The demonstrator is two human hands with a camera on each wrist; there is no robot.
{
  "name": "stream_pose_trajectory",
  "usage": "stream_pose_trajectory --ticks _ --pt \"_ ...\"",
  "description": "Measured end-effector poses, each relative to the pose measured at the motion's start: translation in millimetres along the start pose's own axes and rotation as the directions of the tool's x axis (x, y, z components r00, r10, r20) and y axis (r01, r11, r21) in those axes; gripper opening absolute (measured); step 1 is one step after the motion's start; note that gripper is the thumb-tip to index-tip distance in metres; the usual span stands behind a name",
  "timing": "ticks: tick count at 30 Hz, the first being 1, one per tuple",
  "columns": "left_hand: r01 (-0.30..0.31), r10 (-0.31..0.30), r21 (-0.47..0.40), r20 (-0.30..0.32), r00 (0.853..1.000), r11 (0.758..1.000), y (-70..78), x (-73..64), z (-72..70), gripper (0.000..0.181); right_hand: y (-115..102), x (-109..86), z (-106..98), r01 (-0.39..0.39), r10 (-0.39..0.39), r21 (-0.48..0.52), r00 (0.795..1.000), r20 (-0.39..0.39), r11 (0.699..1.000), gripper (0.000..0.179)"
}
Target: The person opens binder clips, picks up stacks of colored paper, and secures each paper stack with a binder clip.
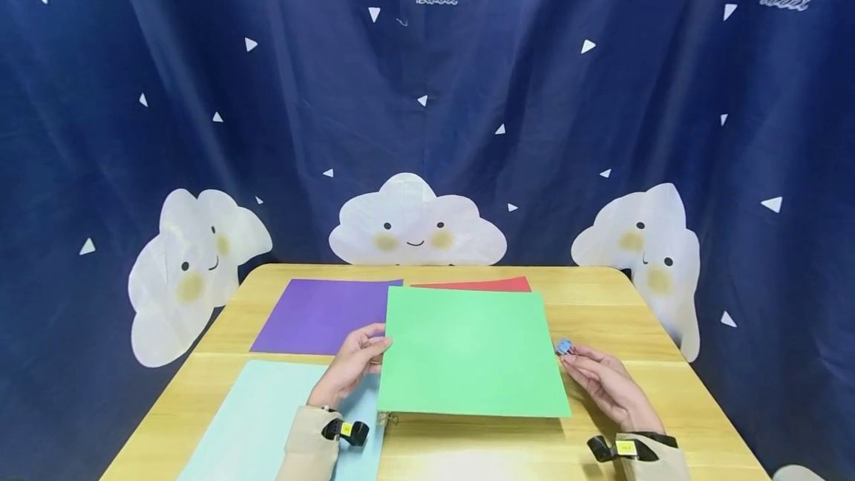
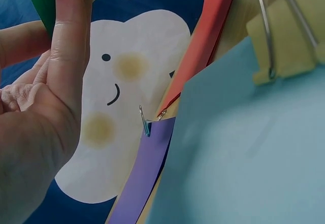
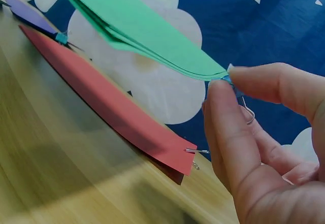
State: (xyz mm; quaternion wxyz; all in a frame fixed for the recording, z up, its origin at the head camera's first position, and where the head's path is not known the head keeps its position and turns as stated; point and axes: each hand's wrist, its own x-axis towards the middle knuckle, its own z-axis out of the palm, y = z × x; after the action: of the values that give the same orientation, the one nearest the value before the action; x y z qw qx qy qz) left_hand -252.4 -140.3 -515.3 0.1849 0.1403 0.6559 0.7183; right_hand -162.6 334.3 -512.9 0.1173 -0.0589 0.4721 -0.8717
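Observation:
Several green sheets (image 1: 474,355) are held in a stack above the table. My left hand (image 1: 352,364) grips their left edge, thumb on top and fingers beneath. At the right edge my right hand (image 1: 611,388) pinches a small blue binder clip (image 1: 564,347) between thumb and fingers. In the right wrist view the sheets' corner meets this clip (image 3: 229,80), and a wire handle sticks out below; the fingers partly hide how far the clip sits over the paper.
Purple paper (image 1: 327,316) with a teal clip (image 3: 61,38) lies at the back left. Red paper (image 3: 117,99), also clipped, lies behind the green sheets. Light blue paper (image 1: 257,414) with a yellow binder clip (image 2: 287,36) is at the front left. A dark blue curtain (image 1: 427,132) hangs behind.

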Motion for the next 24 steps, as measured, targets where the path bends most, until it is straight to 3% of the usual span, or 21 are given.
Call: stream_pose_trajectory --ticks 5,9,14,24 --pt "-0.001 0.001 0.004 0.012 1.0 1.0 -1.9 0.7 0.6 0.061 1.0 -0.7 -1.6 0.008 -0.008 -0.017 1.0 0.01 1.0 0.037" --pt "-0.014 0.014 0.003 0.015 1.0 1.0 -3.0 1.0 0.4 0.06 1.5 0.0 0.5 -0.003 -0.007 -0.095 0.995 -0.097 0.995 0.031" --pt "-0.002 0.002 0.008 0.011 1.0 1.0 -4.9 -0.4 1.3 0.061 2.6 -0.6 2.2 -0.051 0.005 -0.201 0.975 -0.222 0.978 0.025" --pt "-0.013 0.013 -0.006 0.0 1.0 1.0 -2.6 2.6 0.6 0.055 0.8 1.4 2.8 -0.059 -0.015 -0.272 0.966 -0.259 0.96 0.019"
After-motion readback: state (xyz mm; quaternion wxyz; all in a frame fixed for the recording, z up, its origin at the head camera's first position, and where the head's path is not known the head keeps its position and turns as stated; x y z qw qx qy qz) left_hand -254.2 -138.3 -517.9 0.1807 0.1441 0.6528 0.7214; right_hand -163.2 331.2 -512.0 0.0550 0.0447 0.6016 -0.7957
